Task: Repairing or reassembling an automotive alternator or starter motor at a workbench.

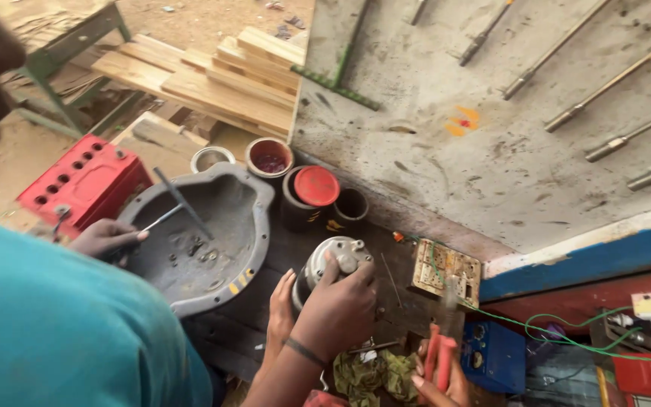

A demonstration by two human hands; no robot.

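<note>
Head view | co-worker's hands (337, 301) steady a grey motor housing (333, 264) on the dark worktop (242, 324) beside a grey metal pan (212, 226) | right hand (438, 377), bottom edge, clenched round red tool handles (440, 360) | left hand unseen

Background items: red battery case (84, 181) at left; grey metal pan (212, 241) holding small bolts; red-lidded tin (316, 186) among open tins; stacked wooden planks (220, 75); long metal rods (612, 83) on concrete; blue box (493, 356) with green wire (566, 332).
</note>
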